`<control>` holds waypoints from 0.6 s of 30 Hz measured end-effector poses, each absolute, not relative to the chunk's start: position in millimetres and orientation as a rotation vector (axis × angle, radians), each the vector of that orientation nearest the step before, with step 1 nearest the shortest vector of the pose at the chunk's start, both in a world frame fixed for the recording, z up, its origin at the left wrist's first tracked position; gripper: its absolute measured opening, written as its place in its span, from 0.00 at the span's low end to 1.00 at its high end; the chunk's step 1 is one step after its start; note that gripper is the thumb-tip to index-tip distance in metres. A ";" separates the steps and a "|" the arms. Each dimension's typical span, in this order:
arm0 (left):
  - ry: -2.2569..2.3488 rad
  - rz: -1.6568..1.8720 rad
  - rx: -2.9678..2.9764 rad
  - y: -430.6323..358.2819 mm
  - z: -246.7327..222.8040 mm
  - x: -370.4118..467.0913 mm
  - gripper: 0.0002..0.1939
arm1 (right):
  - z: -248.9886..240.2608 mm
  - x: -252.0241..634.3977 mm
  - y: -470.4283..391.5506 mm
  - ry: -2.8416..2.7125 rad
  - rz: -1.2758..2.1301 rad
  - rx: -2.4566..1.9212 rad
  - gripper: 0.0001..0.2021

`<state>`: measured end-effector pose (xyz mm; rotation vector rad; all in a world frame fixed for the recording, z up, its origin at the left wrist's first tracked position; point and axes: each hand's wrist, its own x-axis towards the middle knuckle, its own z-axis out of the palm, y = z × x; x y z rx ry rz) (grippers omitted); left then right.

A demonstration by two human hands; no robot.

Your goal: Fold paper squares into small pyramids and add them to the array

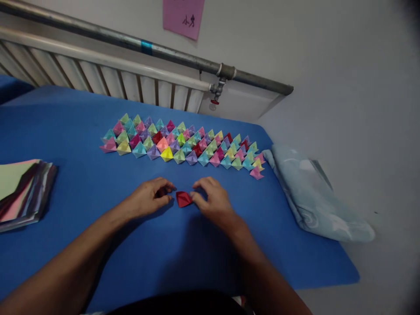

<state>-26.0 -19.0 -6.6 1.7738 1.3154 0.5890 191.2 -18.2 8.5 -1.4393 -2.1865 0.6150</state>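
Note:
A small red folded-paper boat (183, 199) lies on the blue table (131, 262) between my two hands. To its left is my left hand (152, 196), its fingers curved and apart from the thumb, with nothing in them and a small gap to the boat. My right hand (215, 201) is at the boat's right end; the thumb tip seems to touch the paper there, while the index finger stands away from the thumb. Beyond the hands, several rows of small folded-paper boats (179, 156) in many colours stand close together.
At the left edge lies a stack of coloured paper (19, 188). A folded pale blue-green cloth (305, 192) hangs over the table's right edge. Along the back wall run a white radiator (114, 82) and a metal pipe (183, 59) with a red-handled valve (215, 102).

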 end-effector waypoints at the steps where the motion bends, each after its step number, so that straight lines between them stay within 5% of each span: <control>1: 1.317 0.593 1.755 -18.9 -7.1 -26.2 0.18 | 11.8 197.6 -16.3 -2.165 0.646 -1.407 0.04; 7: 1.295 0.589 1.666 -17.5 -12.7 -29.6 0.16 | 16.6 207.5 -14.0 -2.414 0.940 -1.137 0.12; 18: 1.351 0.618 1.591 -11.8 -28.1 -35.5 0.21 | 18.5 209.4 -15.6 -2.589 0.611 -1.060 0.07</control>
